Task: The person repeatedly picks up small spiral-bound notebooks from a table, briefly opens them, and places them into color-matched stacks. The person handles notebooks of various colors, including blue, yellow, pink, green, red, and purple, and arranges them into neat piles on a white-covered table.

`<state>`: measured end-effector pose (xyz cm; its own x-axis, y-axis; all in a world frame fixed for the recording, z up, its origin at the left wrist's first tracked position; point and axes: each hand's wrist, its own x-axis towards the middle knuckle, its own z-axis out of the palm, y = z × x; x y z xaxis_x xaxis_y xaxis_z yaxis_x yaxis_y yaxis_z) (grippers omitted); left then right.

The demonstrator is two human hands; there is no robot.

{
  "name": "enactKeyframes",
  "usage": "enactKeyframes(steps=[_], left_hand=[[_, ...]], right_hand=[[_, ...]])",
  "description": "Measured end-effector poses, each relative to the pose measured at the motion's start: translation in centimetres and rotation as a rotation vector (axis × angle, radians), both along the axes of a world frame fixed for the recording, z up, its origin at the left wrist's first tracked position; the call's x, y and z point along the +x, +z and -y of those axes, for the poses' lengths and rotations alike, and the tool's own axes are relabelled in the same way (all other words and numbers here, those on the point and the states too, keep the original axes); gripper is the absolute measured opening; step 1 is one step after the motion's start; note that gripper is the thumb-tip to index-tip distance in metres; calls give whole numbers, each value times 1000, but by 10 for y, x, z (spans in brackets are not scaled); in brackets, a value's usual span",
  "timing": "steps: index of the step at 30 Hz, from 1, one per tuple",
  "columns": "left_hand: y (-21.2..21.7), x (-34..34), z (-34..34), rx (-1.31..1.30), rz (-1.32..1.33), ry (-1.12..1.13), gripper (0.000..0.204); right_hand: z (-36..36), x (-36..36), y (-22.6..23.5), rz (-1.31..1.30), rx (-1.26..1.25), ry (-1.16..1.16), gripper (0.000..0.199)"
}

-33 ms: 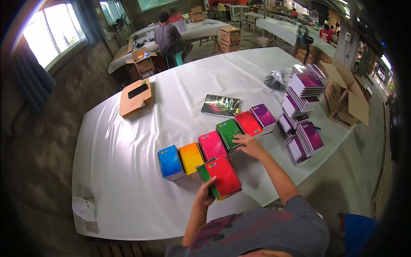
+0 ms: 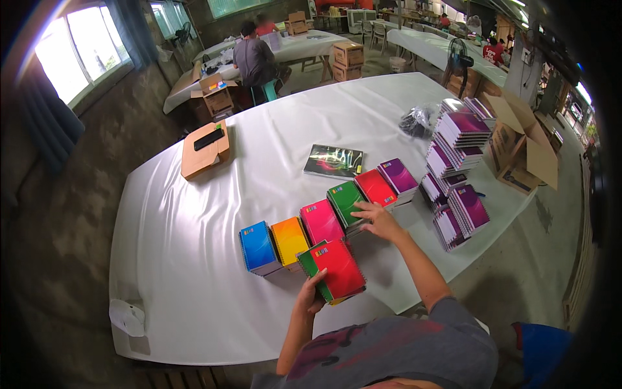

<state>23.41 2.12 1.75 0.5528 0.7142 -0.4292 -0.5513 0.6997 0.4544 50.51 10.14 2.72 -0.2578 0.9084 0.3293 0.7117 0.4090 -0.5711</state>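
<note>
My left hand [image 2: 311, 295] grips a small fanned bundle of spiral notebooks near the table's front edge. A red notebook [image 2: 342, 272] lies on top, a green one peeks out at its left, and a bit of yellow shows underneath. Fingers spread, my right hand [image 2: 380, 221] rests at the right edge of a stack of green notebooks [image 2: 345, 196]. That stack stands in a slanting row with stacks of blue [image 2: 258, 241], yellow [image 2: 289, 236], pink [image 2: 320, 219], red [image 2: 375, 187] and purple notebooks [image 2: 397, 174].
Taller piles of purple notebooks [image 2: 465, 126] stand at right, beside an open carton [image 2: 518, 139]. Behind the row lies a dark-covered pack [image 2: 334, 161]; a clear plastic bag [image 2: 416, 122] is farther back. A phone [image 2: 208, 137] sits on a flat cardboard box [image 2: 194, 159]. Another person [image 2: 256, 58] sits beyond the table.
</note>
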Motion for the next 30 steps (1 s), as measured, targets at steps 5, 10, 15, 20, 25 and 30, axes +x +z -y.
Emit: enactKeyframes(steps=[5, 10, 15, 20, 25, 30], left_hand=[[3, -5, 5, -2, -65, 3, 49], [-4, 0, -1, 15, -26, -13, 49], [4, 11, -1, 25, -23, 15, 53], [2, 10, -1, 33, 319, 100, 60], [-24, -18, 7, 43, 155, 127, 49], [-9, -29, 18, -21, 214, 253, 49]], right_hand=[[3, 33, -13, 321, 134, -423, 48], [-1, 62, -21, 273, 278, -383, 34], [38, 4, 48, 7, 631, -318, 30], [99, -72, 59, 160, 596, 306, 33], [87, -87, 48, 63, 298, 537, 36], [8, -34, 41, 240, 311, -88, 44]])
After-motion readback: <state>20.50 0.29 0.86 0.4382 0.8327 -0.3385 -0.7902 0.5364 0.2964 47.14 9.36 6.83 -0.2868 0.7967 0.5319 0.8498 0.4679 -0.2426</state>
